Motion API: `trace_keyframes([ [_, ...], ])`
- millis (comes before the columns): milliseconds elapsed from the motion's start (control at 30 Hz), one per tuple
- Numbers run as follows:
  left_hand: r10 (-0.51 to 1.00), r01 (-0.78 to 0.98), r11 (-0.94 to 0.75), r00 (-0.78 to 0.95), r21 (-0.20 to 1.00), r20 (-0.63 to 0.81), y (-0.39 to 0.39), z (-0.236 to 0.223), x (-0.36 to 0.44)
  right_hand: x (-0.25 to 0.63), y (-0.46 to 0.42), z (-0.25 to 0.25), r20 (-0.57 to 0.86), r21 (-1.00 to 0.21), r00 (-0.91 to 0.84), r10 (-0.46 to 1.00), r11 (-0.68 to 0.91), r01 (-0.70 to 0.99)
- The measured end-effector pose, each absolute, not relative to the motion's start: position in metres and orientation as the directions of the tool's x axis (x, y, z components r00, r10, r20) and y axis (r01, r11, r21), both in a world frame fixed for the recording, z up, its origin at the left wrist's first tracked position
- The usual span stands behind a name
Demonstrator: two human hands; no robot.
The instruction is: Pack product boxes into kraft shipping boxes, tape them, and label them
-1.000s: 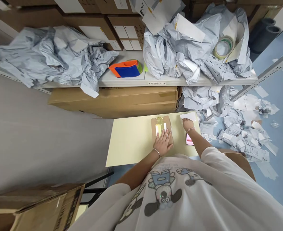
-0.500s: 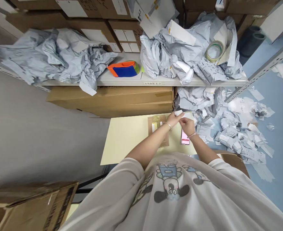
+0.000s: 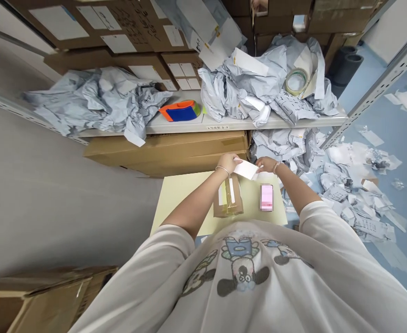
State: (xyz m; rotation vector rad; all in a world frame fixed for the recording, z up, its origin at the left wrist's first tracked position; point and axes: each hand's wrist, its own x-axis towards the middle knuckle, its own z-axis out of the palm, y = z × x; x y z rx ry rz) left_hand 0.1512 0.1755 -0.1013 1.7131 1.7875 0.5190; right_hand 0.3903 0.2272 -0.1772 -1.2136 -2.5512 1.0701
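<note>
Between my two hands a white label (image 3: pixel 246 169) is stretched, above the far edge of the pale yellow table (image 3: pixel 182 194). My left hand (image 3: pixel 228 163) pinches its left end, and my right hand (image 3: pixel 266 164) grips its right end. Just below the label sits a small cardboard box (image 3: pixel 228 200) with yellowish tape and white stickers on top. To the box's right lies a phone (image 3: pixel 266 197) with a pink screen. Part of a white sheet shows under my right hand.
A metal shelf (image 3: pixel 182 128) behind the table holds crumpled grey mailing bags (image 3: pixel 99 101), an orange and blue tape dispenser (image 3: pixel 180 111) and a tape roll (image 3: pixel 296 82). Beneath it lies a long carton (image 3: pixel 161 152). Scraps of packaging (image 3: pixel 359 199) cover the floor at right.
My left hand left the box, met my right hand at the white paper, then moved left with one end of the label. The box now sits turned, with its taped top facing me.
</note>
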Motion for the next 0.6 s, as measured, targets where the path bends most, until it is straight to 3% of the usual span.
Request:
trace_keyframes([
  [233,0.986,0.686,0.145,-0.040,0.713,-0.162,0.171,-0.111,0.136,0.397,0.239,-0.183,-0.270,-0.663,-0.678,0.684,0.378,0.646],
  [333,0.971,0.572,0.234,-0.178,0.786,-0.160,0.172,-0.114,0.120,0.418,0.240,-0.185,-0.325,-0.647,-0.612,0.721,0.302,0.700],
  [400,0.941,0.457,0.313,-0.266,0.832,-0.208,0.170,-0.114,0.107,0.432,0.237,-0.185,-0.291,-0.643,-0.503,0.814,0.223,0.733],
  [500,0.921,0.294,0.361,-0.263,0.885,-0.288,0.162,-0.108,0.095,0.435,0.221,-0.175,-0.143,-0.671,-0.165,0.976,0.027,0.741],
  [567,0.933,0.204,0.339,-0.196,0.918,-0.301,0.151,-0.103,0.093,0.420,0.200,-0.164,-0.140,-0.796,-0.020,0.990,-0.100,0.596],
  [600,0.941,0.165,0.321,-0.162,0.932,-0.296,0.145,-0.100,0.094,0.408,0.187,-0.157,-0.179,-0.871,-0.033,0.983,-0.143,0.470],
])
